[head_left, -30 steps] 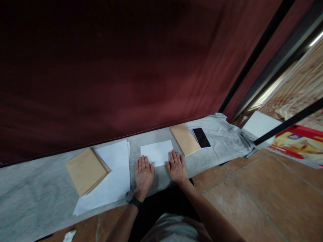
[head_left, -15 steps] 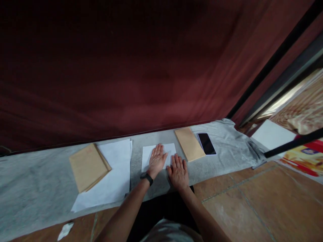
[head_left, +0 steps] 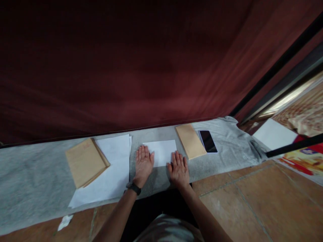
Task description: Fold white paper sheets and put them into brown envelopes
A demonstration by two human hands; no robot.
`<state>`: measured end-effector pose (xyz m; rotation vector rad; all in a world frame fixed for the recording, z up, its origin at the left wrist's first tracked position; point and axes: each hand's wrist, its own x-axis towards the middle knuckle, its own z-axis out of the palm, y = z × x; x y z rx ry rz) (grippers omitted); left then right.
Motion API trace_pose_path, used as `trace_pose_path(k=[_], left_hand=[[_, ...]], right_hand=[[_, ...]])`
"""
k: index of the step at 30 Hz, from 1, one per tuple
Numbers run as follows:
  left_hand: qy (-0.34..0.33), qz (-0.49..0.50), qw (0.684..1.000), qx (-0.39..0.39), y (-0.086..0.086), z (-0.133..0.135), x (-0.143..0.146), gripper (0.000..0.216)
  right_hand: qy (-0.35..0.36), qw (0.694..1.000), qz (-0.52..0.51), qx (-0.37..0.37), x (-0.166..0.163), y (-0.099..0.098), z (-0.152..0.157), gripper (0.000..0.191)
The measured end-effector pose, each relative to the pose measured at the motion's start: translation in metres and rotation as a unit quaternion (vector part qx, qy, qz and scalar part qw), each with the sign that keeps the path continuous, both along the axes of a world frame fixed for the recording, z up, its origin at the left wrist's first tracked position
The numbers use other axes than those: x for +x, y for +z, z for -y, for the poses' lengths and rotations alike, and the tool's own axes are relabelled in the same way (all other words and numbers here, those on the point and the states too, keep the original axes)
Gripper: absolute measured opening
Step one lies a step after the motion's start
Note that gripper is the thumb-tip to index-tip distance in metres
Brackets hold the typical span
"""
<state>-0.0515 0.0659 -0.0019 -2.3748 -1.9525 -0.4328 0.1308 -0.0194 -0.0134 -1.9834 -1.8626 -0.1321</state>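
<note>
A small folded white sheet (head_left: 163, 150) lies on the grey cloth (head_left: 32, 188) spread over the floor. My left hand (head_left: 143, 164) rests flat and open at the sheet's left near corner, fingertips touching its edge. A black band is on that wrist. Flat and open too, my right hand (head_left: 179, 168) presses at the sheet's right near corner. Neither hand holds anything.
A stack of white sheets (head_left: 111, 171) lies to the left with tan envelopes (head_left: 85, 162) on it. Right of the sheet lie another tan envelope (head_left: 190, 140) and a black phone (head_left: 208, 141). A dark red curtain (head_left: 126, 67) hangs behind. Brown floor tiles (head_left: 252, 205) extend on the right.
My left hand slid back from the top of the folded sheet to its left near corner. My right hand stayed near the right corner. The view shifted slightly.
</note>
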Motion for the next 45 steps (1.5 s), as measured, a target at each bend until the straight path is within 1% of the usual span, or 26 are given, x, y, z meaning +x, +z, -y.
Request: trace_pose_path(k=[2, 4, 7, 10, 13, 16, 19, 23, 28, 31, 34, 39, 43, 45], left_hand=[[-0.048, 0.003, 0.999, 0.005, 0.002, 0.017, 0.001, 0.061], [-0.098, 0.0, 0.995, -0.007, 0.004, 0.033, 0.004, 0.059], [-0.127, -0.015, 0.991, -0.035, 0.005, 0.048, 0.005, 0.058], [-0.127, -0.023, 0.991, -0.046, 0.005, 0.05, 0.006, 0.056], [-0.124, -0.018, 0.991, -0.046, 0.006, 0.049, 0.007, 0.056], [-0.126, -0.012, 0.991, -0.041, 0.006, 0.05, 0.007, 0.055], [-0.144, -0.008, 0.989, -0.042, 0.007, 0.053, 0.007, 0.054], [-0.168, 0.0, 0.984, -0.057, 0.013, 0.056, 0.007, 0.054], [-0.171, 0.007, 0.982, -0.075, 0.018, 0.057, 0.008, 0.056], [-0.172, 0.009, 0.982, -0.077, 0.018, 0.058, 0.008, 0.057], [-0.174, 0.009, 0.982, -0.074, 0.016, 0.058, 0.009, 0.057], [-0.173, 0.007, 0.982, -0.075, 0.017, 0.059, 0.009, 0.057], [-0.171, 0.01, 0.983, -0.072, 0.017, 0.06, 0.009, 0.057], [-0.171, 0.011, 0.983, -0.068, 0.016, 0.06, 0.009, 0.056]], right_hand=[[0.0, 1.0, 0.001, 0.004, 0.0, 0.0, 0.0, 0.061], [0.001, 1.0, 0.002, 0.004, 0.001, -0.001, 0.0, 0.061], [0.005, 1.0, 0.004, -0.003, 0.002, -0.003, 0.0, 0.06], [0.006, 1.0, 0.001, -0.012, 0.003, -0.001, -0.002, 0.058], [0.021, 1.0, -0.005, -0.018, 0.0, 0.005, -0.011, 0.058], [0.077, 0.996, -0.007, -0.034, -0.006, 0.014, -0.028, 0.056], [0.122, 0.991, -0.002, -0.06, -0.009, 0.017, -0.047, 0.053], [0.117, 0.99, 0.017, -0.078, -0.003, 0.011, -0.065, 0.05], [0.097, 0.993, 0.037, -0.063, 0.008, 0.001, -0.075, 0.051], [0.083, 0.994, 0.042, -0.051, 0.011, -0.002, -0.079, 0.052], [0.084, 0.995, 0.048, -0.039, 0.015, -0.004, -0.083, 0.053], [0.071, 0.997, 0.021, -0.033, 0.018, -0.001, -0.087, 0.056], [0.052, 0.998, 0.014, -0.032, 0.013, 0.003, -0.073, 0.057], [0.075, 0.996, 0.023, -0.035, 0.008, 0.004, -0.057, 0.057]])
